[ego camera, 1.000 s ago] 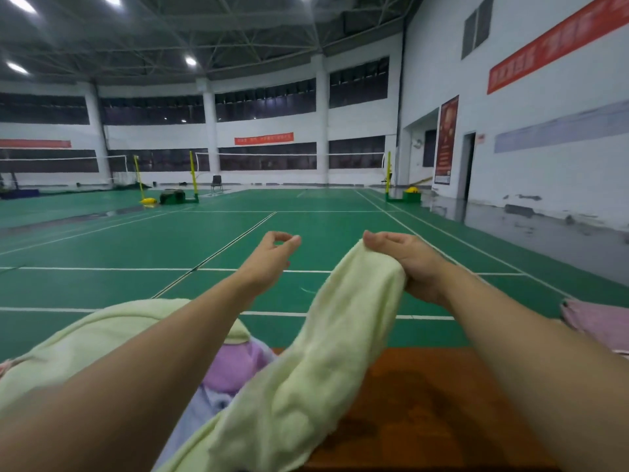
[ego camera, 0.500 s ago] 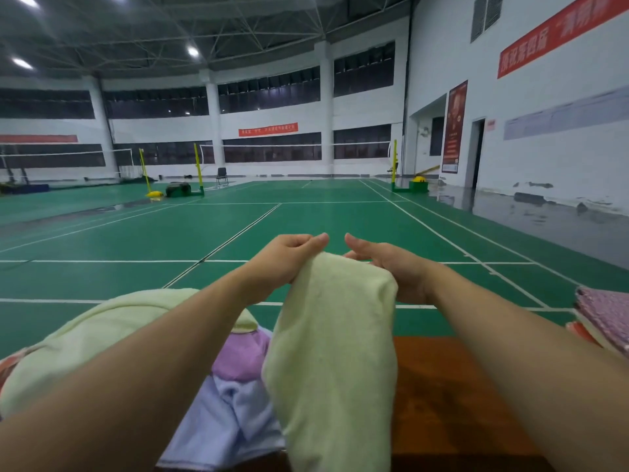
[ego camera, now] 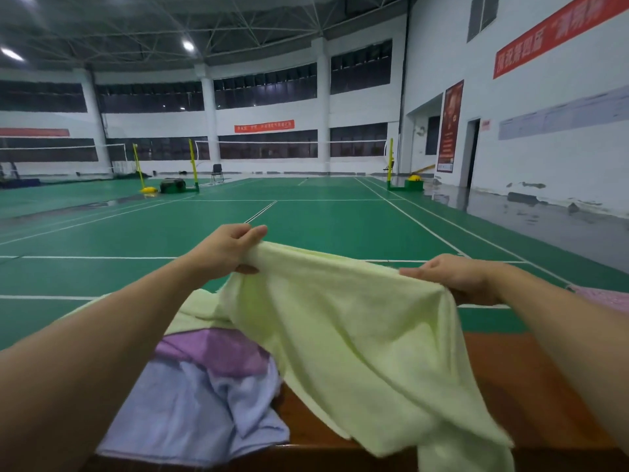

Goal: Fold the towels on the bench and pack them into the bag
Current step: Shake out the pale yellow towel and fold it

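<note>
Near the body, hanging past the desk edge: the loose lower hem of the yellow towel, draped and rumpled. Worth lifting a little or shaking once, so that hem clears the wood and hangs flat before any fold. Left of it on the desk, a blue towel and a purple towel, heaped and unfolded, touching the yellow one's left side; best kept out of the fold by working over the bare wood to the right.

Further out, the top edge stretched between both hands, sagging slightly in the middle. Left hand clamped on the left corner, thumb under and fingers curled over. Right hand pinching the right corner, a little lower than the left. So: towel below and between the two grips, held in air, only its hem near the desk.

Likely good practice: level the hands, pull the edge taut, then bring corner to corner evenly.

At far right, a pink towel, just showing. No bag in view.
</note>
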Demonstrator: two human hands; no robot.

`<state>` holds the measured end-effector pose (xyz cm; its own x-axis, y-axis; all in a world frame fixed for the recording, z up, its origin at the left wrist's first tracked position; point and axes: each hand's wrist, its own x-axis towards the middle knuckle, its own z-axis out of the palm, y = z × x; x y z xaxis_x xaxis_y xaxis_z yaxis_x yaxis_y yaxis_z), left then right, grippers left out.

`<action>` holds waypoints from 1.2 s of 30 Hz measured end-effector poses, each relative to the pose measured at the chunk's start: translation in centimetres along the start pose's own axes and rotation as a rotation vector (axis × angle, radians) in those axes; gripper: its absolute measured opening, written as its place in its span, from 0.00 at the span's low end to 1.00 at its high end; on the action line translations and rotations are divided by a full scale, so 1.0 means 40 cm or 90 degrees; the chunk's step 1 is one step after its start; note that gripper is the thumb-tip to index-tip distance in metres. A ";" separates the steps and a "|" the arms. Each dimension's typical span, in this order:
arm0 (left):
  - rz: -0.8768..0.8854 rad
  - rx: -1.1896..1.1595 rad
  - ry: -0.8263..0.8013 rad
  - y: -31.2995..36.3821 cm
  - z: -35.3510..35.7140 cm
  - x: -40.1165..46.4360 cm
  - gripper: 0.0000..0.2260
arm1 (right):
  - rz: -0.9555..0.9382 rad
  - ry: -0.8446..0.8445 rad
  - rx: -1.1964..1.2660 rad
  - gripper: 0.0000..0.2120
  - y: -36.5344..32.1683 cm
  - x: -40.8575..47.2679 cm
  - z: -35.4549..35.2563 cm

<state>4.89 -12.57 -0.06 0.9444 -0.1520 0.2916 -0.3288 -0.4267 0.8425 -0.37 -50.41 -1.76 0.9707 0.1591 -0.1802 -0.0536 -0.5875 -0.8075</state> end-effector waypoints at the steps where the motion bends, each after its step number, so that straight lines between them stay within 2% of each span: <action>1: 0.020 0.063 -0.001 -0.001 -0.003 0.007 0.18 | 0.023 -0.018 -0.025 0.34 0.001 -0.001 -0.010; 4: 0.079 0.249 0.018 0.007 -0.006 0.024 0.21 | 0.117 -0.105 0.012 0.24 -0.011 -0.019 -0.036; 7: 0.107 0.309 0.045 0.015 -0.012 0.038 0.22 | 0.179 -0.157 0.151 0.18 -0.015 -0.044 -0.059; 9: 0.109 0.328 0.061 0.015 -0.022 0.044 0.22 | 0.180 -0.175 0.124 0.17 0.005 -0.042 -0.068; 12: 0.118 0.359 0.088 0.014 -0.031 0.050 0.21 | 0.161 -0.138 0.010 0.16 0.025 -0.027 -0.072; 17: 0.109 0.369 0.131 0.001 -0.048 0.056 0.23 | 0.082 0.011 -0.025 0.16 0.025 -0.006 -0.095; 20: 0.106 0.377 0.135 -0.011 -0.064 0.056 0.24 | 0.068 0.044 0.016 0.17 0.039 0.005 -0.114; 27: 0.105 0.432 0.111 -0.050 -0.114 0.041 0.26 | 0.134 -0.042 0.107 0.16 0.096 -0.022 -0.121; 33: 0.057 0.457 0.011 -0.121 -0.149 0.021 0.25 | 0.038 0.072 0.265 0.19 0.108 -0.006 -0.129; 36: 0.085 0.482 0.014 -0.145 -0.156 0.020 0.25 | -0.001 0.069 0.380 0.22 0.092 -0.005 -0.126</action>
<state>7.59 -4.64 -1.88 0.8939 -0.2304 0.3846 -0.3452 -0.9010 0.2626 0.40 -56.60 -1.87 0.9875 0.0591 -0.1463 -0.1443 -0.0363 -0.9889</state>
